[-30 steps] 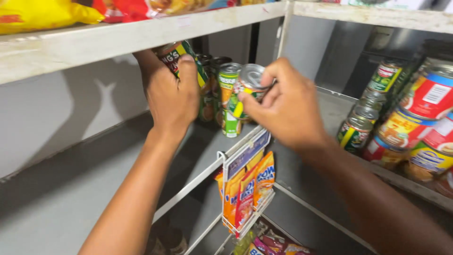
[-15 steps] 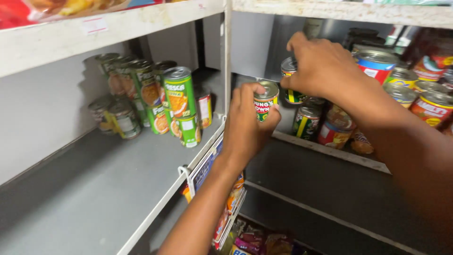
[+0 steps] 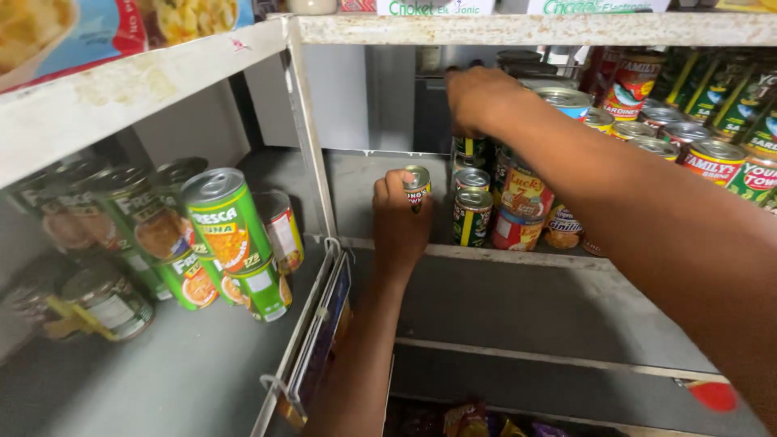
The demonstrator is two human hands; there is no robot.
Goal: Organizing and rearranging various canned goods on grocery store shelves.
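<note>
Lowered onto the shelf (image 3: 566, 267), left hand (image 3: 401, 222) fingers wrap a small can (image 3: 418, 184); right hand's (image 3: 477, 101) grip unclear.

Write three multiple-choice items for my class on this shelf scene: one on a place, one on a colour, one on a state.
1. Where is the left hand?
A. on the floor
B. on the right bay's shelf, left of the stacked cans
C. on the top shelf

2. What is the main colour of the tilted can in the left bay?
A. green
B. blue
C. white

3. What is the left hand doing?
A. resting flat and empty
B. gripping a small can
C. holding a bag

Answers: 1 B, the hand sits just past the upright post, beside the can stacks. 2 A, its label is mostly green. 3 B, the fingers wrap the small can while the right hand reaches the stacks behind.
</note>
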